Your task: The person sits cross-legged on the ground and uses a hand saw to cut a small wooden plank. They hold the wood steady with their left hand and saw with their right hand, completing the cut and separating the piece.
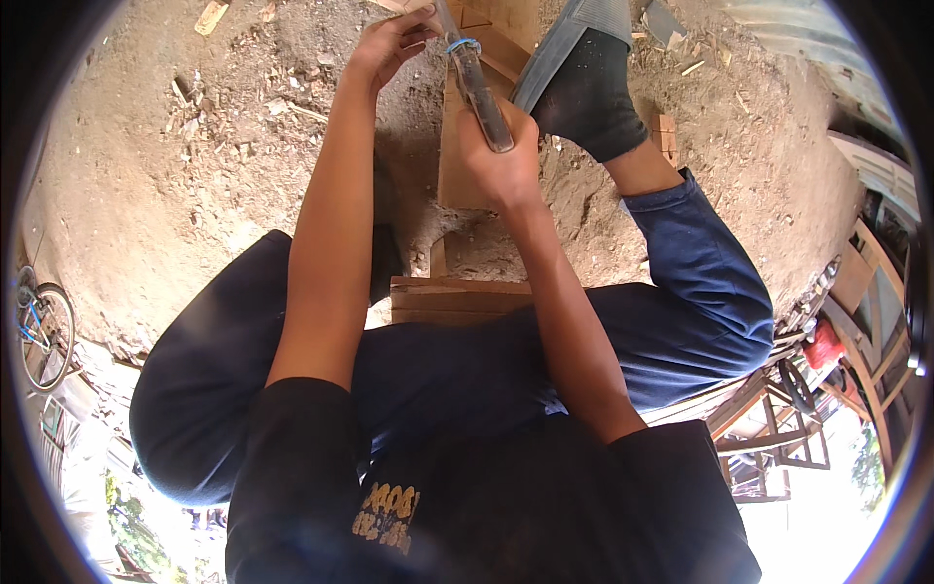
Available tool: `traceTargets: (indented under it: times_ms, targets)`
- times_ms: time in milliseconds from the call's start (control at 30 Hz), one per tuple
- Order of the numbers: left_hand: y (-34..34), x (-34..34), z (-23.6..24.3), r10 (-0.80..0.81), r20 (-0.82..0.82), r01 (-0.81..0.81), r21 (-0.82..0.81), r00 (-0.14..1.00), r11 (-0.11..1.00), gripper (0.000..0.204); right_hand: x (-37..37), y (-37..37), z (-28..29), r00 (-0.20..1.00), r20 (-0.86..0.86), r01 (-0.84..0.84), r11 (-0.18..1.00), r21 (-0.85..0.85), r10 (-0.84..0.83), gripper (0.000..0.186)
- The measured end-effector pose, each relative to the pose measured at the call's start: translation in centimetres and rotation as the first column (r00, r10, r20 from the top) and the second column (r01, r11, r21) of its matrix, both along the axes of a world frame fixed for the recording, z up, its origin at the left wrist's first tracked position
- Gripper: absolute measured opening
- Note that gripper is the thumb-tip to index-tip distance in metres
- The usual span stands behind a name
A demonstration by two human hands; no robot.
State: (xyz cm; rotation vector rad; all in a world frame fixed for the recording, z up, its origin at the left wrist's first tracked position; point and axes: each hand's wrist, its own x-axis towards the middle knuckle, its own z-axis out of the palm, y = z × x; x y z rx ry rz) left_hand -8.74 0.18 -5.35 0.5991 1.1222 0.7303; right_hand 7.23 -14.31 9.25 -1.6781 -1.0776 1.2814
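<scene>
My right hand (501, 156) is wrapped round the dark, worn handle of a knife (479, 92). A blue band is tied round the handle's far end. The narrow grey blade runs up out of the picture, so its tip is hidden. At the top edge, my left hand (387, 49) has its fingers bent against a pale piece of wood (394, 5), close beside the blade. Most of that piece is cut off by the picture's edge. Below the knife lies a brown wooden board (455, 175) on the ground.
My foot in a grey sandal (559, 58) and black sock rests right of the knife. Under my legs is a wooden plank (457, 300). Wood chips litter the dirt floor (233, 156). A bicycle (47, 336) stands far left; wooden frames (778, 428) are stacked at right.
</scene>
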Motion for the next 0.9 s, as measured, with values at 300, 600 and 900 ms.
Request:
traceTargets:
  times_ms: [300, 600, 900]
  targets:
    - [0.0, -0.5, 0.2, -0.026, -0.024, 0.026, 0.031, 0.999, 0.999, 0.066, 0.3, -2.3, 0.1, 1.0, -0.01, -0.012, 1.0, 0.012, 0.012, 0.011]
    - [0.0, -0.2, 1.8, -0.094, -0.083, 0.097, 0.033, 0.992, 0.995, 0.068, 3.3, -4.5, 3.2, 0.999, 0.053, 0.015, 0.996, -0.088, -0.01, 0.015]
    - [4.0, 0.4, -2.8, 0.373, -0.023, -0.373, -0.085, 0.928, 0.924, 0.059, 4.7, -9.8, 3.6, 0.997, 0.068, -0.029, 0.991, -0.134, 0.038, 0.015]
